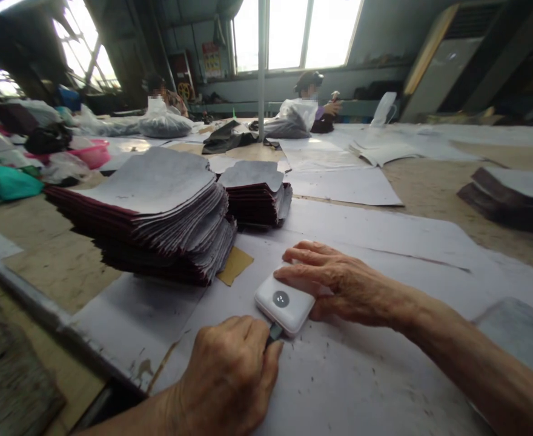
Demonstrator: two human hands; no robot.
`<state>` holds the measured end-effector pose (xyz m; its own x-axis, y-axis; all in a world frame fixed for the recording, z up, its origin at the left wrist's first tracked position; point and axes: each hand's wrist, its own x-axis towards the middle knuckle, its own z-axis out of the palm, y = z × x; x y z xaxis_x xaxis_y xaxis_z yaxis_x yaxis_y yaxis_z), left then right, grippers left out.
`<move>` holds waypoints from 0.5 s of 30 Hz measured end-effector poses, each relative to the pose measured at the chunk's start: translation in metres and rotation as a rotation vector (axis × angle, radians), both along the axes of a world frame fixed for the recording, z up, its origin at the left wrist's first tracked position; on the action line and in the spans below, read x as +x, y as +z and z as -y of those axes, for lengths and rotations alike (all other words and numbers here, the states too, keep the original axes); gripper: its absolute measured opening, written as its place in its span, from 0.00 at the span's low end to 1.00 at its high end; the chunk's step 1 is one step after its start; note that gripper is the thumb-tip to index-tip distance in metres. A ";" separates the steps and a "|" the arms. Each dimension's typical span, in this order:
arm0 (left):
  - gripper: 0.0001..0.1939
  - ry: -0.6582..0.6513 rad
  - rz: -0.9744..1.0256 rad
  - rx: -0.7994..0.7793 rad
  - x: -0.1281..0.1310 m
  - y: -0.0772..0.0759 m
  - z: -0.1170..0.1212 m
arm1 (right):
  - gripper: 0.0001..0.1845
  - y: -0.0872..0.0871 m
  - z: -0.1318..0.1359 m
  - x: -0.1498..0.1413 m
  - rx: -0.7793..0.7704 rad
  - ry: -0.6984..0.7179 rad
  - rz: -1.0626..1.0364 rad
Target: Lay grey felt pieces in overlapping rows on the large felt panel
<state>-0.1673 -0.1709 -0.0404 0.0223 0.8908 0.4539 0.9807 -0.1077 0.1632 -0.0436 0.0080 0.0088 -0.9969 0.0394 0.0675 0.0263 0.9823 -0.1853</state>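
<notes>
Your left hand [230,366] has its thumb and fingers closed together on a dark plug [274,332], which meets the near edge of the small white device [289,303]. Your right hand [346,284] comes in from the other side, its fingers slightly apart and laid over the far part of the device, with the thumb by its right side. The device lies flat between your two hands, on the white paper [334,375] that covers this part of the table [66,260], and its round grey display faces up.

Just beyond your left fingers, a yellow scrap [237,266] pokes out beside the big stack [152,212] of pale sheets with dark red edges. The small stack [257,191] of similar sheets sits farther out, ahead of your right fingertips. Well off to the right of your fingers is another stack [516,194]. Far beyond your left fingers is a pink basin [94,154], and two people [164,100] [309,94] are at the far side, behind plastic bags [164,124] [294,119].
</notes>
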 end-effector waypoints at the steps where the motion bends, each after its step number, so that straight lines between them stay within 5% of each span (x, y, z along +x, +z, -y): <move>1: 0.06 0.000 0.004 0.003 0.000 0.000 0.000 | 0.25 0.001 0.001 -0.002 0.000 -0.008 0.009; 8: 0.07 0.036 0.100 -0.075 -0.002 0.006 -0.002 | 0.34 0.006 -0.004 -0.013 -0.095 -0.029 0.158; 15: 0.07 0.039 0.100 -0.052 0.001 0.006 -0.002 | 0.31 0.000 -0.009 -0.011 -0.240 -0.044 0.171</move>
<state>-0.1660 -0.1686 -0.0346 -0.0561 0.9126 0.4050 0.9624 -0.0585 0.2652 -0.0550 0.0173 0.0090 -0.9900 0.0776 -0.1181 0.1191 0.9081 -0.4015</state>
